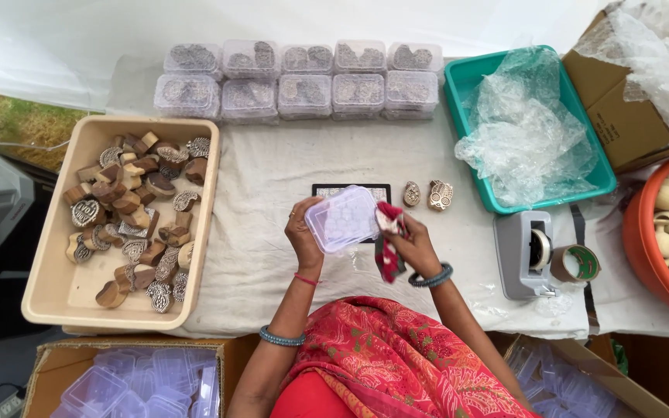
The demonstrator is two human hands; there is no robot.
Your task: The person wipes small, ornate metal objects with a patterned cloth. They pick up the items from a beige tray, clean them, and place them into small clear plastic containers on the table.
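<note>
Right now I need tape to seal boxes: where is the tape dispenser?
In the head view, the grey tape dispenser sits on the cloth at the right, below the teal tray, beside a loose tape roll.

It was a small craft packing stall or workshop, set outdoors under a white canopy. A cloth-covered table (272, 166) was the centre of it. At its left edge sat a beige tub (56, 286) of carved wooden printing blocks; along its far edge stood rows of filled clear boxes (303, 81); at its right end was a tape dispenser (524, 251); grass (9, 120) showed beyond its left corner.
</note>
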